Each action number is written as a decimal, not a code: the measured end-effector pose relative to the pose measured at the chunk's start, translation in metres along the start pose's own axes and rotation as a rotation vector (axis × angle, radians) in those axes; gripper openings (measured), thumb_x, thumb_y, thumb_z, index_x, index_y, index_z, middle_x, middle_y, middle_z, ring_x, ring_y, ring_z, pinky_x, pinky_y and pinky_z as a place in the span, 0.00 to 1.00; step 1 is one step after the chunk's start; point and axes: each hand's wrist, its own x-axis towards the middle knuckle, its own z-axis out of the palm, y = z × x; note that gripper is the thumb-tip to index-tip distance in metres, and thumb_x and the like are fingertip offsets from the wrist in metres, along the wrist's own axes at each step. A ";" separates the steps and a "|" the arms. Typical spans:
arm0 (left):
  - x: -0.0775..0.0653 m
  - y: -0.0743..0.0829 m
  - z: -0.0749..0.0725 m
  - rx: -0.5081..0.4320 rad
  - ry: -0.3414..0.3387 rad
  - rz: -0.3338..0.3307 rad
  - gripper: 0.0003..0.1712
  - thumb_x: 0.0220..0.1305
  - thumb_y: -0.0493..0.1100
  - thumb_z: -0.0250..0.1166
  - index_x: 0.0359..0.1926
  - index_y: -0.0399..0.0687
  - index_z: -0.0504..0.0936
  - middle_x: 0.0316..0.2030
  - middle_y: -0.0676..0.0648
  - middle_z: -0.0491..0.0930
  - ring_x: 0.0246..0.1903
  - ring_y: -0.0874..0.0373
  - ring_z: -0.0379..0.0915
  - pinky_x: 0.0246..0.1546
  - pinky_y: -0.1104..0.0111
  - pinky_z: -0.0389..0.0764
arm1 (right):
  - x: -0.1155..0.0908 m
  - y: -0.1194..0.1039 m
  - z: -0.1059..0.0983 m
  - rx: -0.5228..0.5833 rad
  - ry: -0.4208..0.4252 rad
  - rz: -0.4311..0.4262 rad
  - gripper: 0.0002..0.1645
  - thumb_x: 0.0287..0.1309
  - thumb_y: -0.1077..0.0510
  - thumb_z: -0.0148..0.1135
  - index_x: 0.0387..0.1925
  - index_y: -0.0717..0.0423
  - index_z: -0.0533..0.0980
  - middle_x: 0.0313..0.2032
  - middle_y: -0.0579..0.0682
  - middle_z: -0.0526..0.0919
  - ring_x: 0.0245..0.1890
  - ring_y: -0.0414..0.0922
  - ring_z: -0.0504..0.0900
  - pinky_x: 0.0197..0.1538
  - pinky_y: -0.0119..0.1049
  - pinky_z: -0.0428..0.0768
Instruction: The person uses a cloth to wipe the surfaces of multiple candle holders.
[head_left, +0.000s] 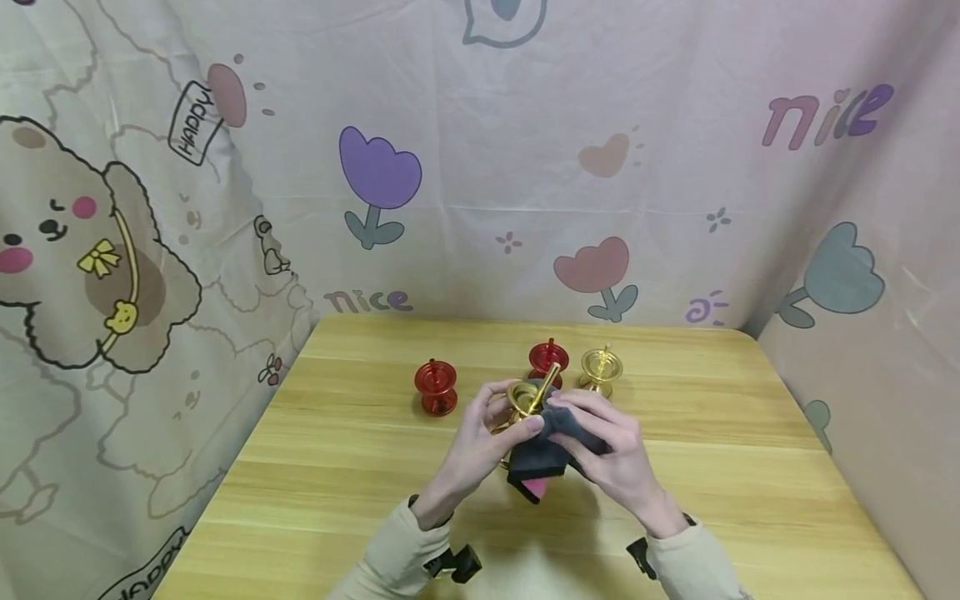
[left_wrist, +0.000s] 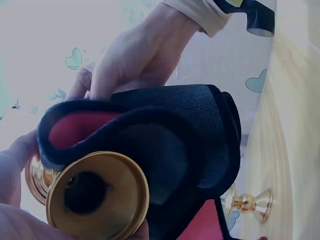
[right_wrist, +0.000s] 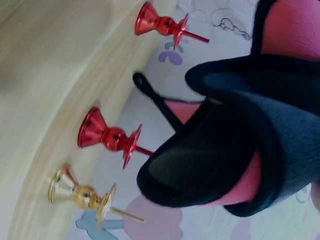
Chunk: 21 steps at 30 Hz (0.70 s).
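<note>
Above the table, my left hand (head_left: 472, 437) grips a shiny gold candle holder (head_left: 521, 395), tilted, with its thin spike pointing up and to the right. In the left wrist view the hollow base of this candle holder (left_wrist: 127, 177) faces the camera. My right hand (head_left: 622, 454) pinches a dark grey cloth (head_left: 536, 458) with a pink underside and black edging. The folded cloth (left_wrist: 180, 102) lies against the candle holder, and its lower part hangs down. In the right wrist view the cloth (right_wrist: 295, 125) hides most of the hands and the held candle holder.
Beyond the hands stand two red candle holders (head_left: 437, 390), (head_left: 550, 354) and another gold candle holder (head_left: 600, 367), all upright on the wooden table (head_left: 300, 500). A printed curtain (head_left: 480, 167) hangs behind the table and along its sides.
</note>
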 end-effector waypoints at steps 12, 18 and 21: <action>-0.002 0.001 0.006 -0.183 -0.072 -0.076 0.28 0.69 0.41 0.63 0.64 0.35 0.64 0.61 0.30 0.75 0.49 0.60 0.80 0.46 0.69 0.84 | 0.001 0.013 0.000 -0.096 0.028 -0.192 0.12 0.68 0.65 0.59 0.37 0.74 0.80 0.37 0.65 0.84 0.42 0.54 0.83 0.63 0.33 0.80; -0.006 0.000 0.000 0.033 -0.152 0.011 0.40 0.64 0.48 0.71 0.71 0.46 0.64 0.63 0.40 0.73 0.60 0.53 0.74 0.61 0.60 0.77 | -0.003 0.019 -0.003 0.025 0.072 -0.148 0.09 0.50 0.77 0.60 0.35 0.74 0.81 0.35 0.66 0.84 0.43 0.53 0.84 0.61 0.34 0.81; -0.011 0.001 -0.002 0.249 -0.166 0.106 0.55 0.56 0.48 0.78 0.78 0.61 0.56 0.65 0.48 0.74 0.64 0.53 0.71 0.66 0.54 0.75 | -0.002 0.020 -0.004 0.008 0.101 -0.148 0.10 0.47 0.78 0.59 0.34 0.75 0.81 0.35 0.67 0.84 0.43 0.53 0.84 0.61 0.35 0.81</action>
